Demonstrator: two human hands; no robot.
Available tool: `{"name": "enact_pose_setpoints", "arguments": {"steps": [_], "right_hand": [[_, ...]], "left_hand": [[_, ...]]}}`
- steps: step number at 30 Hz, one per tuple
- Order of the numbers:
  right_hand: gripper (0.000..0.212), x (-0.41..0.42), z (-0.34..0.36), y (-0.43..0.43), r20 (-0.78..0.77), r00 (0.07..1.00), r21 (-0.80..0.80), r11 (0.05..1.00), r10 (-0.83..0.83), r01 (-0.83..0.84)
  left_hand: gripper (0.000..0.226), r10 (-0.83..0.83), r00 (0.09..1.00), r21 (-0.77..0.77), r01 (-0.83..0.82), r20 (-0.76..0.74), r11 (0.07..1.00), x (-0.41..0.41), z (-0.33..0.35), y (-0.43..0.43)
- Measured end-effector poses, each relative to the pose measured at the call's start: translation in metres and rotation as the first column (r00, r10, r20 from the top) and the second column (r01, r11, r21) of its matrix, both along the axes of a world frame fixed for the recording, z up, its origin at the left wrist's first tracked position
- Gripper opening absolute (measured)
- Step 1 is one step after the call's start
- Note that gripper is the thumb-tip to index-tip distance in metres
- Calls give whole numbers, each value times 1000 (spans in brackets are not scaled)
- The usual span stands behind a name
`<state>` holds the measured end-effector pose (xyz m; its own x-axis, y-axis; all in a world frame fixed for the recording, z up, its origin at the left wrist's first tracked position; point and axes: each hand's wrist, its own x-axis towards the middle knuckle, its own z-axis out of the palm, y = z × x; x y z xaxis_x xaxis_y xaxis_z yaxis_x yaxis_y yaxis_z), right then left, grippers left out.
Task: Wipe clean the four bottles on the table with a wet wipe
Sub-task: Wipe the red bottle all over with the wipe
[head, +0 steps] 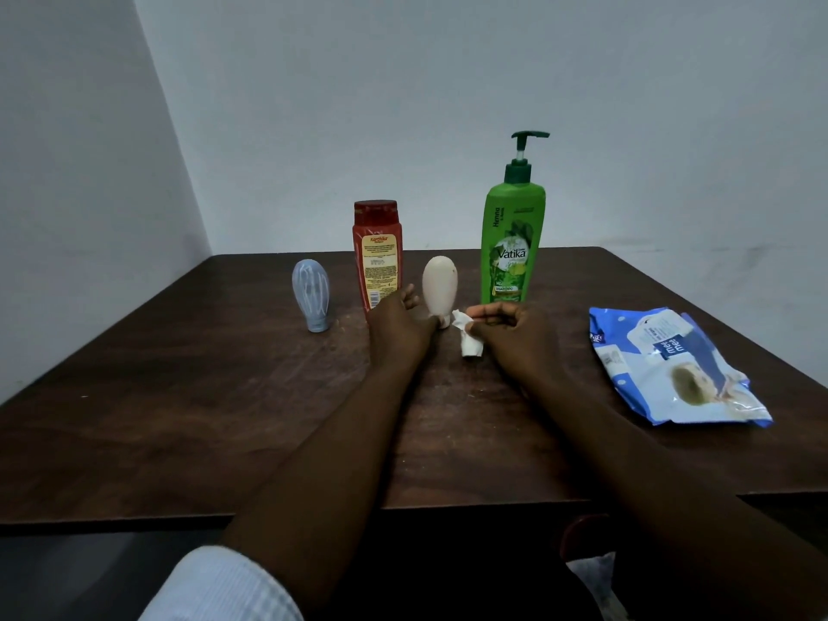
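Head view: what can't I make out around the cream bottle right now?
1. Cap of the cream bottle: head view, mostly covered by the left hand and the wet wipe.
2. Whether the left hand grips that bottle: head view, its fingers mostly hidden behind its own back.
3. Print on the red Karthika bottle: head view, too small.

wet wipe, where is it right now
Head view: the wet wipe hangs pinched in the right hand near the middle of the table, just right of the beige bottle and in front of the green pump bottle.
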<state>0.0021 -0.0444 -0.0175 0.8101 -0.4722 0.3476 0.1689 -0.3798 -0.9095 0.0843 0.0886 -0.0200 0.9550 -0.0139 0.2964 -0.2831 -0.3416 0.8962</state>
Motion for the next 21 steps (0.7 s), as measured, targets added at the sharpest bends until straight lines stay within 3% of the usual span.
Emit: {"name": "enact_pose_setpoints", "arguments": {"steps": [4, 7, 10, 15, 21], "right_hand": [[17, -1, 1, -1, 13, 1000, -1, 1000, 14, -14], [17, -1, 0, -1, 35, 999, 26, 999, 20, -21], [18, -2, 1, 1, 48, 998, 13, 999, 35, -36], [19, -4, 4, 3, 66, 994, 41, 995, 84, -87], [24, -5, 4, 3, 76, 990, 72, 990, 117, -122]], "left_hand": [[33, 178, 964, -136, -152, 200, 979, -15, 15, 12], [46, 348, 874, -224, -284, 339, 932, -11, 29, 22], [65, 367, 895, -175, -330, 252, 927, -5, 31, 28], [92, 212, 976, -22, -211, 43, 977, 9, 15, 21], [88, 273, 961, 77, -270, -36, 960, 14, 12, 7]]}}
